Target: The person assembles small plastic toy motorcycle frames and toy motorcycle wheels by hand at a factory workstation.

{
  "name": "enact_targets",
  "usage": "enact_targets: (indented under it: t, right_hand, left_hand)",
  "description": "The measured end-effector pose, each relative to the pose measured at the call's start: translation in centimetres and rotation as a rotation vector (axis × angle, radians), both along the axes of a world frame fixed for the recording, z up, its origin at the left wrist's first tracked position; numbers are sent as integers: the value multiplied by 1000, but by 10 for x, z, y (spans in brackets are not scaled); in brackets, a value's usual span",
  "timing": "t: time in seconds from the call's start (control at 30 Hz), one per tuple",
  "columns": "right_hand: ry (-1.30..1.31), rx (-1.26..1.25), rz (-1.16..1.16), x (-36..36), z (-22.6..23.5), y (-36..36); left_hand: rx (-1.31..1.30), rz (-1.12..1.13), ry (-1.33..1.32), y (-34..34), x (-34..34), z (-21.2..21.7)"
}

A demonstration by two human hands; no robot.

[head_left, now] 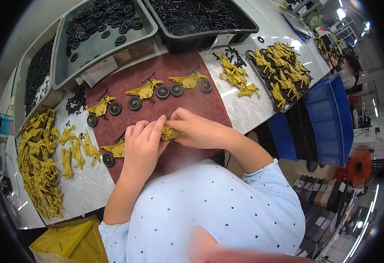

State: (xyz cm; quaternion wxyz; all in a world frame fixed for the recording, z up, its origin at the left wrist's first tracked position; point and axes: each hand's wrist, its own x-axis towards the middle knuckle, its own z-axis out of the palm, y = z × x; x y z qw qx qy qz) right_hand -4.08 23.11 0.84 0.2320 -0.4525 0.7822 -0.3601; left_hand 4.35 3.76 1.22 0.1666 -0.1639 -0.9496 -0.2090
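Both hands meet over a dark red cloth (126, 94). Between them sits a yellow toy motorcycle body (171, 133), largely hidden by the fingers. My right hand (200, 130) pinches it from the right with thumb and fingers. My left hand (144, 142) is closed against its left end, fingers bent together. Partly behind my left hand lies another yellow body (114, 150) with a black wheel (108, 159). Farther up the cloth stand yellow bodies with black wheels: one at left (100, 107), a middle one (144, 90) and a right one (187, 80).
A grey bin of black wheels (147, 35) and a black bin of small black parts (174, 44) stand at the back. Yellow bodies are heaped at left (36, 166). A tray of assembled pieces (284, 74) lies at right, near blue crates (328, 118). A yellow bin (71, 241) sits lower left.
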Motion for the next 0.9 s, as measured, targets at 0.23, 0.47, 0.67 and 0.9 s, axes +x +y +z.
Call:
enact_targets:
  t: [0.23,0.47,0.67,0.9]
  right_hand:
    - [53,-189,-135,0,8,3]
    - [-811,-738,-489,18,-3,-8]
    - [-922,-885,-558,23,1,-4]
    - [-622,-517,-576,9,8,10]
  left_hand:
    - [48,-28,1,-6,-1,-2]
    - [858,112,-202,9,4,-3]
    - [831,82,-345,7,2,10]
    - [490,-8,-280,0,-10,8]
